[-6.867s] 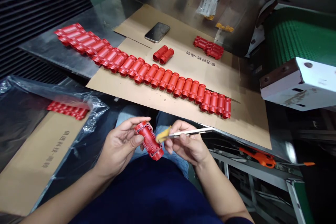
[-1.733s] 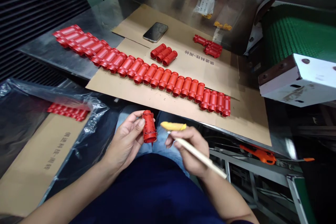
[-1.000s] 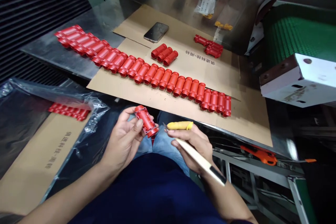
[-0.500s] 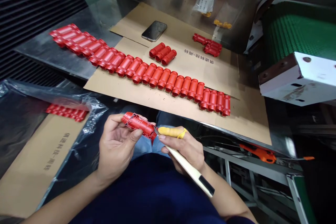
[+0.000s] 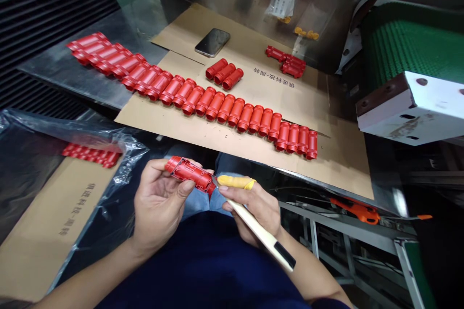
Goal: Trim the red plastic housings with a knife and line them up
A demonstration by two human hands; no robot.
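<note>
My left hand (image 5: 163,198) is closed around a red plastic housing (image 5: 190,174), its cut-out side turned up, above my lap. In my right hand (image 5: 255,205) is a knife (image 5: 253,224) with a cream handle and a dark end. A yellow finger cot (image 5: 235,182) covers its index finger. The short blade lies at the right end of the housing; whether it touches the edge is hard to tell. Beyond my hands, a long row of similar red housings (image 5: 215,105) lies side by side on cardboard (image 5: 163,123).
Three more red housings (image 5: 224,73) and a phone (image 5: 212,42) lie behind the row. Red parts (image 5: 286,61) sit farther back. A green conveyor belt (image 5: 416,43) stands at right, orange-handled tool (image 5: 357,210) below. At left is a plastic-lined box (image 5: 126,142) with red pieces.
The housing and both hands have shifted very slightly left. The housing appears turned a little in my left hand, and the knife stays at its right end.
</note>
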